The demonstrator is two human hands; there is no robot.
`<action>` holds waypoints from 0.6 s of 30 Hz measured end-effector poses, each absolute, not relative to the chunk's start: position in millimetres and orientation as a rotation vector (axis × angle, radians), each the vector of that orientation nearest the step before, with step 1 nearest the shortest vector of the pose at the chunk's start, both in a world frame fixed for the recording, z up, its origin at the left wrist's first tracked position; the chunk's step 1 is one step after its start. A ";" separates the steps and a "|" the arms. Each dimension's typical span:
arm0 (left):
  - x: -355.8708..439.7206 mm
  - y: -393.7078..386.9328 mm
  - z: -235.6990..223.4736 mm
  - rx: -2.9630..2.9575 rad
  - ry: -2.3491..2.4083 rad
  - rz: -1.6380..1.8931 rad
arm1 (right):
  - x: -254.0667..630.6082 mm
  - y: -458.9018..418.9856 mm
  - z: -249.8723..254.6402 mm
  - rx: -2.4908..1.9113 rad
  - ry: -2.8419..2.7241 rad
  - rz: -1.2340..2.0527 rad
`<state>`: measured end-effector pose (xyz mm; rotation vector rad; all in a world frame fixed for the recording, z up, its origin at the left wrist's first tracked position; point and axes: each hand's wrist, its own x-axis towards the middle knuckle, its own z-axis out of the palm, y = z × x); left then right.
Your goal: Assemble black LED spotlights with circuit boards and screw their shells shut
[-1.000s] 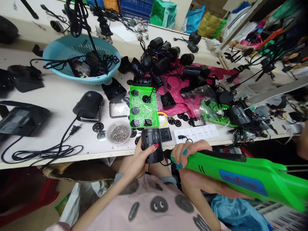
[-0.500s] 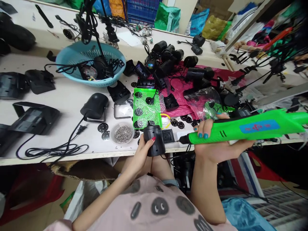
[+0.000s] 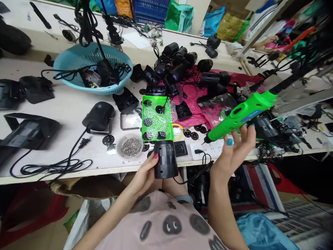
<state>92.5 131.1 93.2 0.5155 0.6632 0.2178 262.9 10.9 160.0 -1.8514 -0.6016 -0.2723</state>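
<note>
My left hand (image 3: 145, 175) grips a black cylindrical housing (image 3: 165, 159) from its left side, over my lap at the table edge. From the housing's lower end a black cord runs off to the right. My right hand (image 3: 235, 149) is open with its fingers apart, just below a green electric screwdriver (image 3: 238, 118). That tool hangs tilted, tip down to the left over the white power strip (image 3: 210, 149); I cannot tell whether the fingertips still touch it. A tub of small screws (image 3: 131, 147) and a green perforated tray (image 3: 157, 132) lie beyond my left hand.
A blue basket (image 3: 59, 64) with cords and parts stands at the back left. Black lamp heads (image 3: 97, 116) lie around the table (image 3: 125, 166), many on pink plastic (image 3: 200, 114). Black discs (image 3: 108, 140) lie near the front. Hanging cords and a metal post (image 3: 257, 31) are at the right.
The green screwdriver has left my right hand's grip and swung up and back, away from the housing. My right hand has opened. My left hand keeps holding the housing.
</note>
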 end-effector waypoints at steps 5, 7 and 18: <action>76.6 129.6 79.4 0.426 0.639 0.068 | 244.2 5.3 135.6 -1.749 -0.717 -0.065; 76.4 122.0 76.1 0.416 0.631 0.051 | 248.7 6.1 129.0 -1.821 -0.760 0.234; 124.1 125.9 97.4 1.043 0.679 0.175 | 313.8 55.0 165.5 -1.877 -1.084 0.547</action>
